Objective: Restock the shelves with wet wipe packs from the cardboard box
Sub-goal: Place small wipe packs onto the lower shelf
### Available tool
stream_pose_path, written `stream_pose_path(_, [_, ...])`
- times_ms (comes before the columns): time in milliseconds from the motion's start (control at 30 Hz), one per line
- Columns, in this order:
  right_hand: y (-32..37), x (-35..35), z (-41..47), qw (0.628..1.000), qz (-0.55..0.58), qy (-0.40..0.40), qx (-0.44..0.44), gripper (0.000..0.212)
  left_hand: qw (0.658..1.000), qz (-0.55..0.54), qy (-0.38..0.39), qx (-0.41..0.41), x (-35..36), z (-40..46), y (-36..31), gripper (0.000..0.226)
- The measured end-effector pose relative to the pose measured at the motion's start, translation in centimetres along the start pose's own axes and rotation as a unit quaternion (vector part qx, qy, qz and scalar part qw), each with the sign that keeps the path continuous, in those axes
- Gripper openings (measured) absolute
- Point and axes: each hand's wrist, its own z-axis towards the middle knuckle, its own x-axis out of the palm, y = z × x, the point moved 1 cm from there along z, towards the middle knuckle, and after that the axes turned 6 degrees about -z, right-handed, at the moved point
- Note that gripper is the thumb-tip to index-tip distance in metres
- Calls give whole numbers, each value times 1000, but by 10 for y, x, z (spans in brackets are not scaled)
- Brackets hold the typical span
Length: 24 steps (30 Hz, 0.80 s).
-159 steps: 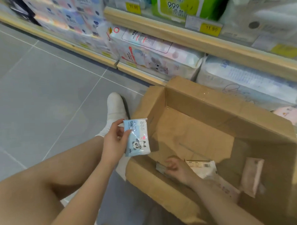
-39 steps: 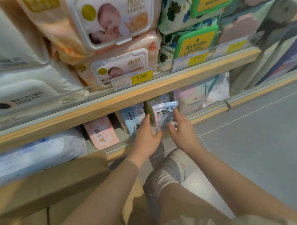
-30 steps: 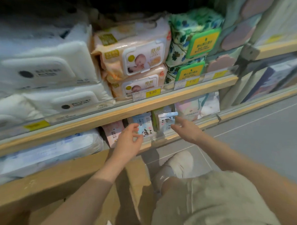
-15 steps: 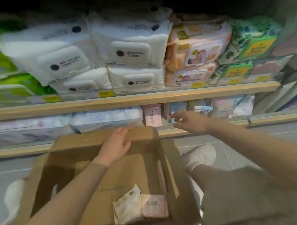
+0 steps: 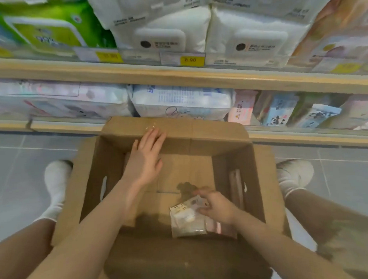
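An open cardboard box (image 5: 261, 178) stands on the floor between my feet, in front of the shelves. On its bottom lie a pale wet wipe pack (image 5: 187, 221) and a pink pack (image 5: 220, 226) partly under it. A further pack (image 5: 235, 185) leans upright against the right wall. My right hand (image 5: 215, 205) is down inside the box, fingers curled on the top edge of the pale pack. My left hand (image 5: 147, 156) rests with straight fingers on the box's far flap. Small blue panda packs (image 5: 279, 112) and a pink pack (image 5: 241, 112) stand on the bottom shelf at the right.
The wooden bottom shelf edge (image 5: 304, 138) runs just behind the box. Large white packs (image 5: 182, 104) fill the shelf behind it, with white and green packs (image 5: 56, 29) on the shelf above. My white shoes (image 5: 56, 183) flank the box on grey floor tiles.
My right hand has left the shelf and dropped into the box onto the pale pack. My view has tilted down over the box. My left hand stays on the far flap.
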Motion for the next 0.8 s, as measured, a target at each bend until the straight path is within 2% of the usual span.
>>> stream_pose_path(200, [-15, 64, 30, 989, -138, 48, -10, 65, 1000, -22, 15, -2, 13, -3, 11, 89])
stream_pose_path(333, [-20, 79, 42, 985, -170, 26, -18, 56, 1000, -26, 4, 8, 17, -2, 13, 88])
stream_pose_path(400, [-22, 81, 44, 986, -165, 17, -28, 55, 1000, -22, 4, 7, 18, -2, 15, 89])
stream_pose_path(567, [-19, 63, 42, 991, -123, -38, -31, 36, 1000, -24, -8, 7, 17, -6, 12, 81])
stream_pose_path(700, [-11, 9, 24, 993, -52, -104, 0, 31, 998, -54, -30, -1, 20, -28, -4, 73])
stream_pose_path(800, [-4, -41, -2, 984, 6, -177, 5, 28, 996, -83, -4, -32, 38, -59, -22, 71])
